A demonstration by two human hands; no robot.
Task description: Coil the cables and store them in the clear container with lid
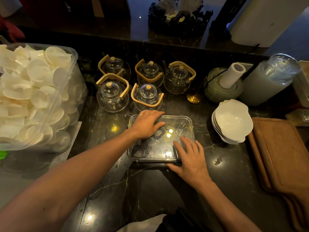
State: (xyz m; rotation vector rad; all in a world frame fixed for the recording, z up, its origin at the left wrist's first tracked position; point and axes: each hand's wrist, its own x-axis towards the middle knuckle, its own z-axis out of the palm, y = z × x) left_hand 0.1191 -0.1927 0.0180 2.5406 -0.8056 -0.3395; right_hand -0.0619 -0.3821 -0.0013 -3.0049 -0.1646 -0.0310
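Note:
A clear rectangular container (pixel 185 122) sits on the dark marble counter with its clear lid on top. Dark coiled cables (pixel 142 150) show through the lid, inside the container. My left hand (pixel 147 123) lies flat on the lid's far left corner, fingers spread. My right hand (pixel 190 158) rests flat on the lid's near right corner, thumb hooked over the near edge. Neither hand holds anything.
Several glass teapots with bamboo handles (pixel 147 97) stand just behind the container. A big clear tub of white discs (pixel 33 96) is at the left. Stacked white bowls (pixel 232 121) and wooden boards (pixel 280 158) are at the right, with a paper roll (pixel 232 74) behind.

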